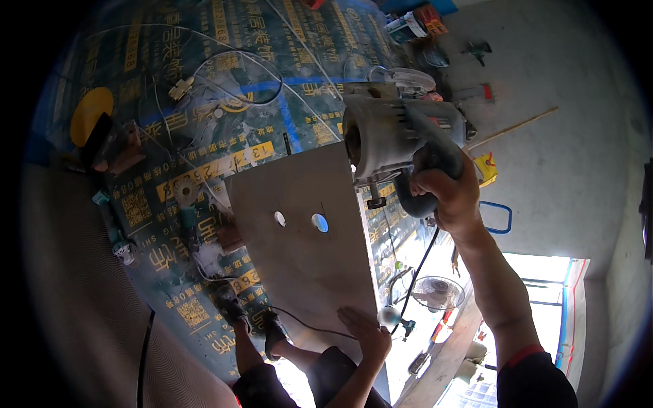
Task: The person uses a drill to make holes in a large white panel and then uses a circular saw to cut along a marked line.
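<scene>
Right hand point(450, 190) closes around the black loop handle point(413, 204) of a bulky grey cylindrical power tool point(384, 136), which sits up and left of that hand, by the far corner of a flat grey-brown rectangular panel point(292, 265). Two round holes point(320, 223) already pierce the panel, left of the right hand; whether more cutting remains cannot be told. The panel lies under the open left hand point(367, 332), its fingers extended across the surface near one long edge.
</scene>
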`<state>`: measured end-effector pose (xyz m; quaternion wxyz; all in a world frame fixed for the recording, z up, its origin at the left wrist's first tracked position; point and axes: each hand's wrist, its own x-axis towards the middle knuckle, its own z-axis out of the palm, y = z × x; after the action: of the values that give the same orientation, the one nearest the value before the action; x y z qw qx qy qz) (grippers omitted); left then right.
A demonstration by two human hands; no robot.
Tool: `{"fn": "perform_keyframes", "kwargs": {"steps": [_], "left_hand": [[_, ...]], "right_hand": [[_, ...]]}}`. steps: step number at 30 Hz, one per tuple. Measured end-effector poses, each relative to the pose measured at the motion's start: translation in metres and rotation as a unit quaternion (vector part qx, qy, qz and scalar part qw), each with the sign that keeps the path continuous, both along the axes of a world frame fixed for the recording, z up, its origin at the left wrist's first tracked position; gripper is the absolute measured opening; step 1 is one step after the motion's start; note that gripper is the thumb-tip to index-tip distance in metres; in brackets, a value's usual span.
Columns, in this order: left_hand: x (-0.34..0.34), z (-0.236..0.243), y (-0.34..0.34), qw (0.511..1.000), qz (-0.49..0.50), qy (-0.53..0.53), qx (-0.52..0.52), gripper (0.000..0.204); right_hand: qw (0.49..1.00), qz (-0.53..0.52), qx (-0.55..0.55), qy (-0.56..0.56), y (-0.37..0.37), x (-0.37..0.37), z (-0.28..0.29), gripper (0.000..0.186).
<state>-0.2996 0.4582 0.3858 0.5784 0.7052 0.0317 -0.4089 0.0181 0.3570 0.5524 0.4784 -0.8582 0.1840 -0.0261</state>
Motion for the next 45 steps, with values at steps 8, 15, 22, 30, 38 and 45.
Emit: {"fn": "perform_keyframes", "kwargs": {"steps": [8, 15, 22, 30, 38, 45], "left_hand": [[0.001, -0.002, -0.005, 1.0, 0.004, -0.005, -0.002, 0.098], [0.001, 0.0, -0.009, 1.0, 0.002, -0.005, -0.003, 0.095], [0.002, 0.0, -0.009, 1.0, -0.009, -0.013, 0.01, 0.095], [-0.004, -0.003, -0.014, 0.999, 0.012, -0.044, 0.001, 0.094], [-0.006, -0.004, -0.013, 0.997, -0.014, -0.075, 0.016, 0.093], [-0.002, -0.003, -0.01, 0.998, -0.004, -0.062, 0.015, 0.092]], "right_hand": [[0.998, 0.002, -0.06, -0.023, 0.001, 0.004, -0.006, 0.039], [0.999, -0.008, -0.026, -0.021, 0.002, 0.004, -0.004, 0.031], [1.0, -0.005, -0.029, -0.008, -0.008, 0.0, -0.007, 0.03], [0.999, 0.026, -0.042, -0.016, -0.009, 0.001, -0.006, 0.057], [0.998, 0.035, -0.036, -0.03, -0.012, 0.0, -0.01, 0.061], [0.999, 0.033, -0.005, -0.016, -0.01, -0.001, -0.008, 0.014]]}}
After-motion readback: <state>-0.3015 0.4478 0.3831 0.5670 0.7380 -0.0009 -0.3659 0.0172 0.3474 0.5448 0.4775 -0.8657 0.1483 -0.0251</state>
